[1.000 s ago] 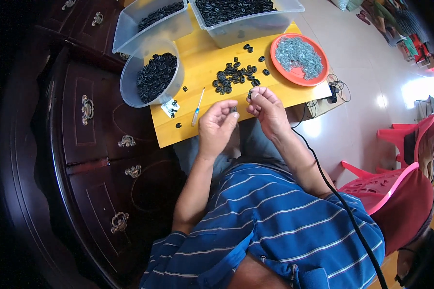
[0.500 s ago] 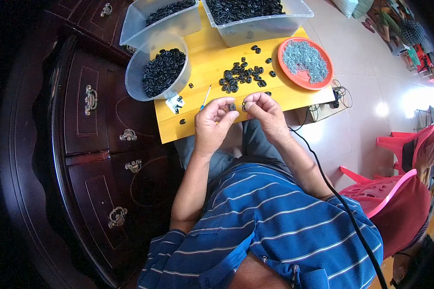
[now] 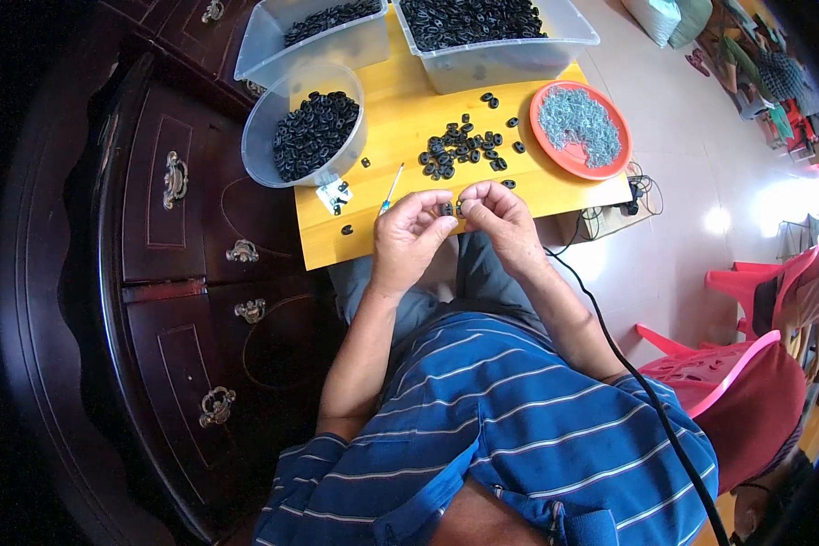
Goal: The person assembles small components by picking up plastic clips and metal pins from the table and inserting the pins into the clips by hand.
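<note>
Between the thumb and fingers of my left hand (image 3: pixel 408 235) is a small black oval plastic piece (image 3: pixel 447 209). My right hand (image 3: pixel 503 223) pinches another small dark piece (image 3: pixel 461 207), partly covered by the fingertips. The two pieces are held close together over the table's front edge; whether they touch I cannot tell. A screwdriver (image 3: pixel 392 187) with a blue handle lies just beyond my left hand. Several loose black oval pieces (image 3: pixel 462 148) are spread on the yellow table (image 3: pixel 387 118) past my hands.
A round clear tub (image 3: pixel 255 136) of black pieces stands at the left, with two clear bins (image 3: pixel 510 68) (image 3: pixel 314 56) behind. On the right is a red plate (image 3: pixel 569 162) of small silvery screws. Dark drawers (image 3: pixel 168 227) flank my left; pink chairs (image 3: pixel 701 373) stand right. A black cable (image 3: pixel 623 350) crosses my right arm.
The piece in my right hand has come nearer the one in my left; the thin metal bit seen between them earlier hardly shows now. The whole view has shifted slightly.
</note>
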Available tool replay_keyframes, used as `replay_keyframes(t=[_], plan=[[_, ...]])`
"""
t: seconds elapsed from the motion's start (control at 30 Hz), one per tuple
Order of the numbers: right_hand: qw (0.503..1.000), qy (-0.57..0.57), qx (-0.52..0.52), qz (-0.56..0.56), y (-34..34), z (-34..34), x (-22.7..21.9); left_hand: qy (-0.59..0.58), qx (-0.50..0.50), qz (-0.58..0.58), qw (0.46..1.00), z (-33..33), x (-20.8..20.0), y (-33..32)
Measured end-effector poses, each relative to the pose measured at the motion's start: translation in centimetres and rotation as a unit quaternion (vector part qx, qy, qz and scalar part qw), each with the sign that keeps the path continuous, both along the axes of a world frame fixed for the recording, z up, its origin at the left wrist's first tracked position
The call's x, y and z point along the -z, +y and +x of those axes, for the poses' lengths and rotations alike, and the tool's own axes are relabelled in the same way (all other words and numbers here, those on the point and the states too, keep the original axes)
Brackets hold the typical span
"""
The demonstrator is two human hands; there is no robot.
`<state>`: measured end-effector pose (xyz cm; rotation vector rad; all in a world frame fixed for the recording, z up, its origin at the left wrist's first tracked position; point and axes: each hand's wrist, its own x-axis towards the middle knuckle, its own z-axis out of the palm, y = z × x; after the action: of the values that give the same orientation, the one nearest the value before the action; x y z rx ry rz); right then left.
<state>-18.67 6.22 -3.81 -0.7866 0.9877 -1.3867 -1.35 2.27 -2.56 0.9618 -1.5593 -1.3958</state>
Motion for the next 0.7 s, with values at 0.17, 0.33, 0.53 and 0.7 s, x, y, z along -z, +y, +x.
replay_keyframes(t=[0.17,0.33,0.53,0.7], plan=[[1.0,-0.011,-0.013,-0.012,-0.1,0.0,0.9,0.001,0.016,-0.019,1.0,-0.2,0.2,-0.1],[1.0,-0.01,-0.011,-0.011,0.1,0.1,0.7,-0.008,0.0,-0.034,0.999,-0.4,-0.3,-0.2],[0.998,-0.016,-0.052,0.021,0.2,-0.7,0.8,-0.053,0.074,-0.03,0.995,0.6,-1.5,-1.1],[0.988,-0.039,-0.117,0.094,0.3,-1.3,1.1,-0.109,0.13,-0.056,0.984,1.2,-2.3,-1.8]])
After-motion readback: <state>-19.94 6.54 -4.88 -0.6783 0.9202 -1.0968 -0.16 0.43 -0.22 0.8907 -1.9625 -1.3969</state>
